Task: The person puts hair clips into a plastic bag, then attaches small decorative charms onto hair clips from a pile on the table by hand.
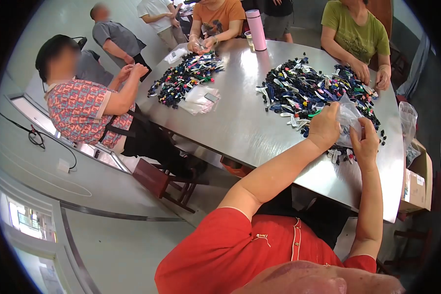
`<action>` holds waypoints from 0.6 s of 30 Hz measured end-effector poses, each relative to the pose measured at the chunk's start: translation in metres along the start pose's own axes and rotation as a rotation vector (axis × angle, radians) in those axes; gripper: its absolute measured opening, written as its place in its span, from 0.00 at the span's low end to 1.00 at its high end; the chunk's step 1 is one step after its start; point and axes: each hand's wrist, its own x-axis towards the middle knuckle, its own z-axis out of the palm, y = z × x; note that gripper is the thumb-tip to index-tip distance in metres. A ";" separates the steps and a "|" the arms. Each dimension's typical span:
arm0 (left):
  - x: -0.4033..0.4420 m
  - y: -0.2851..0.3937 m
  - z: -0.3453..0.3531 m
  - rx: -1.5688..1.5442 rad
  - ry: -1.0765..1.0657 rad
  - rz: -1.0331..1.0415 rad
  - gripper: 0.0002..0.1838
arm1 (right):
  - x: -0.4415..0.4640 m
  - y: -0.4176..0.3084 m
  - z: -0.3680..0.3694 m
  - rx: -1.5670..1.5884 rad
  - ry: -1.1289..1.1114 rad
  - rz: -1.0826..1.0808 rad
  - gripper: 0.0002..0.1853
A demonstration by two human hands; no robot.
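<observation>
Left hand [326, 126] and right hand [365, 143] raised over near side of large heap of black, navy and white small clips [299, 88]. Grip of both: grasping one clear, crinkled plastic bag [349, 120], held between them above the heap; contents too unclear to tell. Heap lies on shiny silver metal worktop [240, 127]. Farther off, same worktop: smaller clip heap [186, 76], flat clear plastic packets [201, 100] beside it, pink cylindrical flask [256, 32] upright.

head | looks forward, down | wide, tilted | table [235, 130] near
</observation>
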 end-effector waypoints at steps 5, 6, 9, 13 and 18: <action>0.000 -0.004 0.002 0.041 -0.016 0.014 0.26 | 0.000 0.002 0.000 -0.008 -0.016 -0.023 0.18; -0.001 -0.004 0.002 0.053 -0.008 0.032 0.27 | 0.000 0.004 0.001 -0.007 -0.007 -0.039 0.19; 0.001 -0.001 -0.001 0.073 -0.039 0.002 0.28 | 0.001 0.003 0.001 0.005 0.031 -0.058 0.18; -0.005 0.011 -0.011 0.020 -0.070 0.026 0.27 | -0.001 0.002 -0.003 -0.047 0.073 -0.078 0.17; -0.007 0.009 -0.003 -0.082 0.124 0.165 0.22 | -0.003 0.009 -0.008 -0.065 0.168 -0.118 0.16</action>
